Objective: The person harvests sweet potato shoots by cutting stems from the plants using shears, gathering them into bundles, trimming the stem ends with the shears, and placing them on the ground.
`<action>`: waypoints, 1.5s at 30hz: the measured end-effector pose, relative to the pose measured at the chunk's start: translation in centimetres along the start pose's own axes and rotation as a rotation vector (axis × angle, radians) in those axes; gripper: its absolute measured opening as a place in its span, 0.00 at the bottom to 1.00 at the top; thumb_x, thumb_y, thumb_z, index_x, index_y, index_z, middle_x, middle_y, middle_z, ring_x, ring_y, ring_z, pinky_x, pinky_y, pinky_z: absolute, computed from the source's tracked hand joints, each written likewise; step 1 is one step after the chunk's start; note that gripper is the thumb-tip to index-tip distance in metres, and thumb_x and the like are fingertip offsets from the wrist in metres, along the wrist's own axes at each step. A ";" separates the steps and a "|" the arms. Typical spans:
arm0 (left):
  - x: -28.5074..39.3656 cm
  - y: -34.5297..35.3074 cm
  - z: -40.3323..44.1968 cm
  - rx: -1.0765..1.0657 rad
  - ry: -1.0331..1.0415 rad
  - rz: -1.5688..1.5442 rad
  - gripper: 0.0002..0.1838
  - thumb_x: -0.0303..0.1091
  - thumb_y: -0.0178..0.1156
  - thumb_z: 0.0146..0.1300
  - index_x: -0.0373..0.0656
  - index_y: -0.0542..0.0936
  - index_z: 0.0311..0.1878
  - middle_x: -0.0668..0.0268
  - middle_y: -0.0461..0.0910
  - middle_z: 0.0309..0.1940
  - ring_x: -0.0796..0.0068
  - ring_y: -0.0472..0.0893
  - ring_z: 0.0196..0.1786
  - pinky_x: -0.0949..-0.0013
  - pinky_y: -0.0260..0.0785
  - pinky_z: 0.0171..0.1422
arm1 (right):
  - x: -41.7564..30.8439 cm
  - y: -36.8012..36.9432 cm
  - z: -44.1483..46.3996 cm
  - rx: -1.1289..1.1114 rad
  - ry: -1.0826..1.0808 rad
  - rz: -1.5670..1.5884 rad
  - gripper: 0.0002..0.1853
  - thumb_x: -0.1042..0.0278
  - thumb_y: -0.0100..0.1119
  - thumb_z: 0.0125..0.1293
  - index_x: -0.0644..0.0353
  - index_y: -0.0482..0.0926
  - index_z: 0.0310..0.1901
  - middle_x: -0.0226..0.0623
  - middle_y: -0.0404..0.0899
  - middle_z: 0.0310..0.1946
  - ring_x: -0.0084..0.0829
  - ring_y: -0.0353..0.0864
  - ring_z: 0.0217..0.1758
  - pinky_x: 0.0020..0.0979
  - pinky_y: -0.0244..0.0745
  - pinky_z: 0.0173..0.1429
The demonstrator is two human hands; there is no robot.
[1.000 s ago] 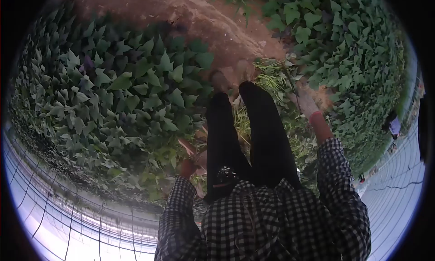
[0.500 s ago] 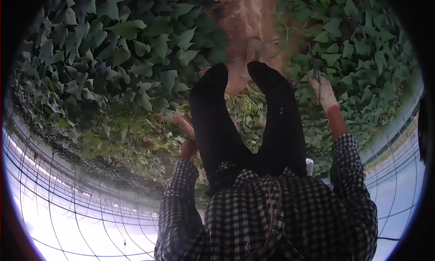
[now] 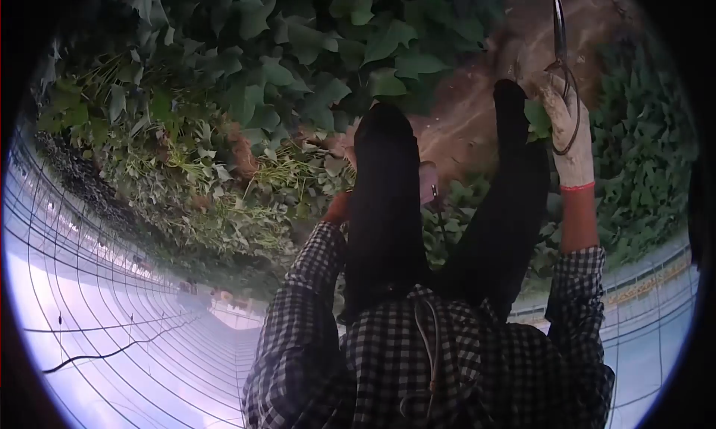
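At the upper right, my right hand (image 3: 570,131), in a pale soiled glove with a red cuff, is closed on metal scissors (image 3: 559,34). Their closed blades point up and a dark looped handle curves round the fingers. A green leaf (image 3: 536,120) touches the glove's left side. My left hand (image 3: 339,205) is low beside my left leg, mostly hidden behind the knee; its fingers cannot be made out. Between my legs a flat pinkish object (image 3: 428,183) shows, its nature unclear.
Broad-leaved plants (image 3: 328,49) cover the upper left, with paler, tangled vines (image 3: 216,161) below them. More plants (image 3: 641,161) stand at right. A reddish soil path (image 3: 470,108) runs between them. A wire grid (image 3: 97,310) curves across the lower left.
My right hand has risen and come closer to the camera with the scissors, now plainly visible. My legs and the view have shifted; the left knee now hides more of my left hand.
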State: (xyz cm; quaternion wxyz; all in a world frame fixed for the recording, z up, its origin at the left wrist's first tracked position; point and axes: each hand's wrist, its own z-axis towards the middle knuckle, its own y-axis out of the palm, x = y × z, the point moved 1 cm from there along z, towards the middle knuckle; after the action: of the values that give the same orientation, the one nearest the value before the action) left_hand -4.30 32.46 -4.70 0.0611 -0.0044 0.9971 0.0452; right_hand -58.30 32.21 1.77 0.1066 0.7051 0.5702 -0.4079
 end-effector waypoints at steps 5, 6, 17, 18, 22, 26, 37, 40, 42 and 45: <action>4.7 6.7 9.5 0.165 -0.069 -0.320 0.18 0.35 0.68 0.47 0.34 0.81 0.40 0.52 0.83 0.35 0.56 0.82 0.37 0.56 0.73 0.41 | -4.7 5.2 7.5 -0.264 0.003 -0.178 0.25 0.53 0.49 0.71 0.67 0.69 0.60 0.34 0.78 0.38 0.23 0.78 0.31 0.23 0.72 0.31; 5.9 7.6 11.6 0.195 -0.076 -0.372 0.18 0.35 0.68 0.47 0.34 0.81 0.40 0.52 0.83 0.35 0.56 0.82 0.38 0.55 0.73 0.41 | -5.3 5.9 8.1 -0.329 0.057 -0.130 0.26 0.52 0.51 0.70 0.67 0.69 0.59 0.35 0.77 0.38 0.23 0.77 0.32 0.23 0.72 0.32; 7.5 10.8 25.2 0.390 -0.102 -0.579 0.17 0.34 0.65 0.48 0.34 0.81 0.40 0.50 0.82 0.36 0.53 0.81 0.39 0.55 0.73 0.42 | -5.0 9.5 14.3 -0.596 -0.157 0.056 0.26 0.50 0.53 0.69 0.72 0.71 0.51 0.30 0.72 0.24 0.18 0.70 0.22 0.19 0.63 0.26; 7.7 11.5 25.3 0.408 -0.100 -0.584 0.17 0.34 0.65 0.48 0.34 0.81 0.40 0.50 0.82 0.36 0.52 0.81 0.39 0.55 0.73 0.43 | -4.8 9.1 14.4 -0.625 -0.167 0.070 0.27 0.50 0.52 0.69 0.72 0.70 0.52 0.30 0.71 0.24 0.18 0.70 0.22 0.19 0.63 0.26; 7.9 12.8 25.2 0.442 -0.082 -0.568 0.16 0.34 0.64 0.49 0.34 0.81 0.40 0.49 0.81 0.36 0.51 0.80 0.40 0.54 0.73 0.43 | -4.5 6.9 14.3 -0.706 -0.315 0.095 0.28 0.50 0.51 0.69 0.71 0.69 0.56 0.29 0.71 0.23 0.18 0.70 0.22 0.19 0.63 0.24; 8.4 12.7 25.1 0.448 -0.030 -0.508 0.16 0.33 0.64 0.49 0.35 0.80 0.40 0.49 0.81 0.36 0.50 0.80 0.40 0.54 0.72 0.44 | -3.2 4.3 12.0 -0.693 -0.392 0.222 0.28 0.51 0.50 0.69 0.71 0.68 0.58 0.28 0.71 0.24 0.18 0.69 0.21 0.20 0.64 0.25; 6.8 11.7 24.9 0.514 0.109 -0.450 0.15 0.33 0.61 0.50 0.35 0.80 0.40 0.47 0.80 0.37 0.47 0.79 0.42 0.53 0.72 0.45 | -3.0 5.7 7.9 -0.615 -0.583 -0.113 0.28 0.52 0.50 0.68 0.70 0.67 0.59 0.29 0.75 0.28 0.22 0.72 0.24 0.23 0.68 0.30; 5.0 14.0 25.8 0.546 0.156 -0.520 0.14 0.33 0.60 0.51 0.35 0.80 0.40 0.47 0.80 0.37 0.46 0.79 0.42 0.53 0.72 0.46 | -3.9 9.9 7.7 -0.614 -0.647 -0.279 0.27 0.53 0.50 0.68 0.69 0.68 0.57 0.30 0.75 0.28 0.23 0.73 0.24 0.23 0.69 0.30; 3.8 17.0 25.8 0.561 0.181 -0.579 0.14 0.32 0.60 0.51 0.35 0.80 0.40 0.47 0.79 0.37 0.46 0.78 0.42 0.53 0.72 0.46 | -4.4 11.8 7.7 -0.607 -0.673 -0.386 0.26 0.53 0.50 0.67 0.69 0.68 0.56 0.31 0.76 0.28 0.24 0.73 0.24 0.24 0.69 0.30; 0.4 21.7 26.1 0.610 0.211 -0.641 0.14 0.32 0.59 0.51 0.35 0.80 0.40 0.46 0.79 0.37 0.45 0.78 0.43 0.53 0.72 0.47 | -4.7 14.8 7.7 -0.595 -0.727 -0.524 0.25 0.54 0.50 0.67 0.69 0.69 0.55 0.32 0.76 0.28 0.25 0.73 0.24 0.25 0.69 0.30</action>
State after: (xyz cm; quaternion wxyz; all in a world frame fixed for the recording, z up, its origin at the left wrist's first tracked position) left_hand -1.87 56.44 -28.61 -0.0313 -0.2991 0.9140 -0.2724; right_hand -48.72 19.29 -4.58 0.3870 0.2919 0.7443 -0.4593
